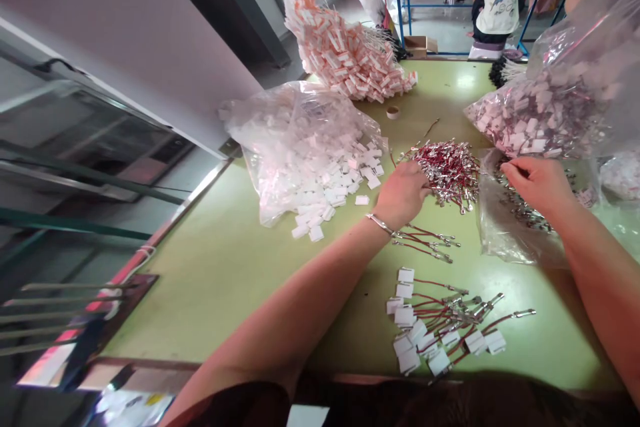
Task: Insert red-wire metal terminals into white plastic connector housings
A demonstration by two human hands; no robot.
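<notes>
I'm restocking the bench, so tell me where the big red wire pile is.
The red wire pile lies right of centre in the head view, at the left hand, between the white pieces and the right hand.

Assembly workshop, green worktable (215,287), heaped red wires (453,170), bagged white parts (320,147), seated co-worker (501,3)

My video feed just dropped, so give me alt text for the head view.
The person's left hand is at a pile of red wires with metal ends, the right hand at a clear bag of small metal parts. Nearer on the green table lie wired white blocks; loose white blocks spread at left.
</notes>
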